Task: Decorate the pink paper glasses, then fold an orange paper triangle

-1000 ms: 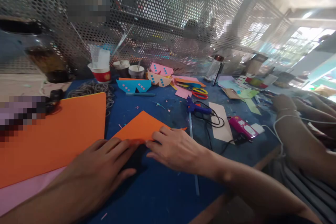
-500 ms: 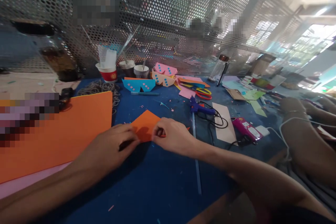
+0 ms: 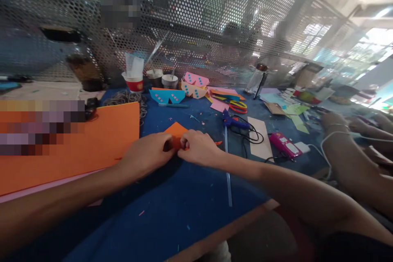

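A piece of orange paper [image 3: 176, 129] lies on the blue tabletop in front of me, its pointed far corner showing beyond my hands. My left hand [image 3: 152, 149] pinches its near left part, fingers curled. Close beside it, my right hand [image 3: 199, 147] grips the near right part with bent fingers. A thin orange tip sticks out past the right knuckles. The fingers hide most of the near edge, so how it is folded there is unclear.
Large orange sheets [image 3: 107, 131] lie at left. Behind stand folded paper masks [image 3: 167, 96] and a red-white cup [image 3: 134, 82]. To the right are a blue glue gun [image 3: 235, 121] with a glue stick [image 3: 227, 168], scissors [image 3: 238, 107], a magenta device [image 3: 285, 146] and another person's arm [image 3: 346, 159].
My left hand has moved right along the paper, closing the gap to my right hand and covering more of it. The view has shifted slightly.
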`<state>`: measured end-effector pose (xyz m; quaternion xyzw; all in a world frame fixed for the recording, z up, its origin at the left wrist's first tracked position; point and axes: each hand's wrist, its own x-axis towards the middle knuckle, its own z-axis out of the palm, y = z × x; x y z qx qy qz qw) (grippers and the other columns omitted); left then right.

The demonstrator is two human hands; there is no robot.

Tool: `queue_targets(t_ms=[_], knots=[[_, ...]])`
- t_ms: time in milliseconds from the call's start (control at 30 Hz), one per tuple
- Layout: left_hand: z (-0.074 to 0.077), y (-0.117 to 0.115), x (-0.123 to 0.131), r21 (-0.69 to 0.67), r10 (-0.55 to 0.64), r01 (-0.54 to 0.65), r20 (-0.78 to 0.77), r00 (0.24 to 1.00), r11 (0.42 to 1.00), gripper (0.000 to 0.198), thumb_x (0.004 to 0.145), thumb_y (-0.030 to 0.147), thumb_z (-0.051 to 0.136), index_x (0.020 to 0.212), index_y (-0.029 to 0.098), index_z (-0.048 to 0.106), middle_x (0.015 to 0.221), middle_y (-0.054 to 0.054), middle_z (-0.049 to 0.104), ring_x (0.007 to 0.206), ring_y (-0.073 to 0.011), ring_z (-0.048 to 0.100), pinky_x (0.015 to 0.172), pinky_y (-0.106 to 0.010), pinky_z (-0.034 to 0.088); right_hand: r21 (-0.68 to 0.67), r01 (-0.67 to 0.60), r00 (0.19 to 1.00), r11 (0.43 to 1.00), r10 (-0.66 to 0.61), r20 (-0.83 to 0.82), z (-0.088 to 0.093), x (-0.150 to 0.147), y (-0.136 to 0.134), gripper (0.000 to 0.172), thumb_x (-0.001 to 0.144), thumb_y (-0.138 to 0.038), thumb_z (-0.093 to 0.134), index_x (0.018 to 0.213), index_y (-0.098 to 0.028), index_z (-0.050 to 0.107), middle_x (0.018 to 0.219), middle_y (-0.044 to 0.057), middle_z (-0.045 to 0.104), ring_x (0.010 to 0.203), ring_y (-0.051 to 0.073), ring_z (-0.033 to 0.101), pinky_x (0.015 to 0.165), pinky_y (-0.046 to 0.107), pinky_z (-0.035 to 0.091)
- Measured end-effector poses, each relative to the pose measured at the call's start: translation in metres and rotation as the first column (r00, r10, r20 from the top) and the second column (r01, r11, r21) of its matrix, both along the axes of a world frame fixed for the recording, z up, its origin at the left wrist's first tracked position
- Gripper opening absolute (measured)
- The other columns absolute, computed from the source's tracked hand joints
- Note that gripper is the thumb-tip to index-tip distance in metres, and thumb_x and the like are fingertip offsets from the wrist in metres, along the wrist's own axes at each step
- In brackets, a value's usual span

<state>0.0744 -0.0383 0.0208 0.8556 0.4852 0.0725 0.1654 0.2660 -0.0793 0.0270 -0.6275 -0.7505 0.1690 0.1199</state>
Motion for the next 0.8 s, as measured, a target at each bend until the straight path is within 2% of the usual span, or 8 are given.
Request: queue_targets(t_ms=[200, 367, 600, 800], knots=[[-0.002, -0.002, -0.005, 0.009, -0.027, 0.026, 0.025, 0.999, 1.000, 0.016, 0.091, 0.034, 0.056, 0.086, 0.025, 0.068, 0.090, -0.007, 0.078, 0.081, -0.0277, 0.072, 0.062, -0.034, 0.039, -0.015, 0.002, 0.999, 1.000, -0.002, -0.052, -0.002, 0.004, 0.000, 0.009, 0.085, -0.028, 0.071, 0.091, -0.022, 0.076, 0.101, 0.004, 0.076, 0.091, 0.021, 0.066, 0.078, 0.033, 0.045], [-0.004, 0.000, -0.010, 0.027, -0.068, 0.067, 0.048, 0.997, 0.997, 0.017, 0.087, 0.026, 0.056, 0.089, 0.025, 0.073, 0.097, -0.009, 0.080, 0.094, -0.0315, 0.072, 0.074, -0.039, 0.046, 0.001, -0.009, 0.995, 1.000, 0.009, -0.101, -0.003, 0.008, 0.002, 0.009, 0.082, -0.020, 0.070, 0.088, -0.022, 0.077, 0.096, 0.002, 0.076, 0.085, 0.018, 0.067, 0.073, 0.030, 0.044], [-0.009, 0.009, -0.019, 0.015, -0.112, 0.111, 0.091, 0.989, 0.994, 0.023, 0.085, 0.029, 0.057, 0.092, 0.026, 0.079, 0.097, -0.009, 0.080, 0.097, -0.0312, 0.070, 0.079, -0.040, 0.047, -0.008, -0.043, 0.989, 0.999, 0.042, -0.141, -0.005, 0.013, 0.003, 0.013, 0.082, -0.016, 0.071, 0.090, -0.022, 0.080, 0.092, 0.001, 0.076, 0.084, 0.016, 0.067, 0.072, 0.027, 0.046], [-0.014, 0.019, -0.031, -0.025, -0.151, 0.156, 0.136, 0.979, 0.987, 0.020, 0.084, 0.031, 0.059, 0.089, 0.026, 0.077, 0.098, -0.006, 0.080, 0.093, -0.0274, 0.071, 0.081, -0.038, 0.049, 0.014, -0.066, 0.984, 0.998, 0.067, -0.164, -0.006, 0.019, 0.001, 0.019, 0.082, -0.013, 0.069, 0.094, -0.022, 0.082, 0.094, 0.002, 0.074, 0.088, 0.017, 0.066, 0.077, 0.029, 0.046]])
